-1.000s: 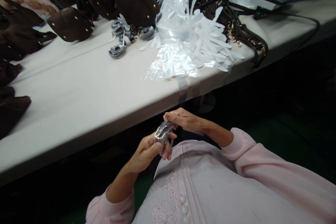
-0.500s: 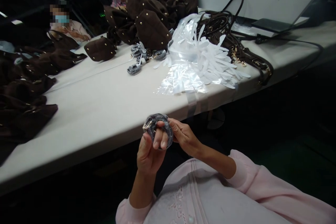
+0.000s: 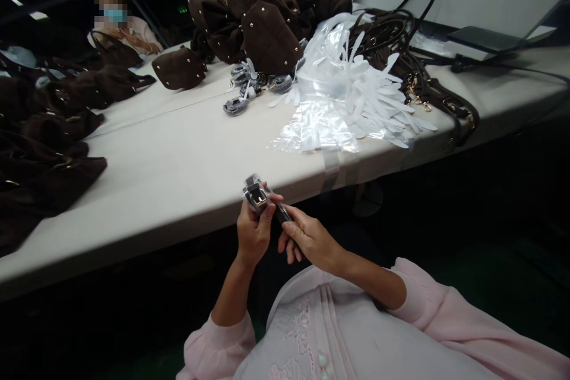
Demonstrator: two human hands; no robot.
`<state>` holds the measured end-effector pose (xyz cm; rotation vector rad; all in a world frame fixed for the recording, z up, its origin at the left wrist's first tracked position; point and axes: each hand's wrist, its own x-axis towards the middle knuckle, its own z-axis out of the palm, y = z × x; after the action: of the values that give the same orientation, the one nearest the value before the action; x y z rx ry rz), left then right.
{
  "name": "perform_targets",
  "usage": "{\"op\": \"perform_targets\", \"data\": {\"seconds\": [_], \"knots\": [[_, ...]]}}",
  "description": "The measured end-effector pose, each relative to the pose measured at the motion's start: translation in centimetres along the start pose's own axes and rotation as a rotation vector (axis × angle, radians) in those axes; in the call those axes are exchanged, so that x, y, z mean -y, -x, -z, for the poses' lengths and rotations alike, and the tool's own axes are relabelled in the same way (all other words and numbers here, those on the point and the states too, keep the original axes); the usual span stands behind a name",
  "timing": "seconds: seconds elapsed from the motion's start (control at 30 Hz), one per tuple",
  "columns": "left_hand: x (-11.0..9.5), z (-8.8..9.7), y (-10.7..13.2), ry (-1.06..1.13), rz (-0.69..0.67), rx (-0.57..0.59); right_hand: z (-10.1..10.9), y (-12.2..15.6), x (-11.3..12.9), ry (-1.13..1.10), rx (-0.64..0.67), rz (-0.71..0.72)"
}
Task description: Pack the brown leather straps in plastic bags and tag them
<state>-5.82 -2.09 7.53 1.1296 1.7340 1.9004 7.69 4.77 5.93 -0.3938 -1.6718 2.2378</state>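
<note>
My left hand is closed around a dark strap wrapped in clear plastic film, its gold buckle facing up and its thumb side against the wrapping. A dark section of the strap slants down to my right hand, which pinches it between thumb and fingers. Both hands are held close together in front of my body, just off the table's near edge. Whether the strap is still coiled, I cannot tell, because the fingers cover much of it.
On the white table lie several wrapped strap coils, clear plastic bags, a pile of white tags and loose brown straps. Brown bags are heaped behind and on the left. Two people sit across the table.
The wrapped strap has turned from a ring seen face-on to a view with its buckle up. My left fingers no longer poke through it. The camera view has shifted slightly.
</note>
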Motion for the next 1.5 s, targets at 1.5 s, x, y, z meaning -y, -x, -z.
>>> {"op": "perform_targets", "data": {"seconds": [1.5], "knots": [[3.7, -3.6, 6.7, 0.255, 0.809, 0.629, 8.2, 3.7, -2.4, -0.377, -0.305, -0.215]]}}
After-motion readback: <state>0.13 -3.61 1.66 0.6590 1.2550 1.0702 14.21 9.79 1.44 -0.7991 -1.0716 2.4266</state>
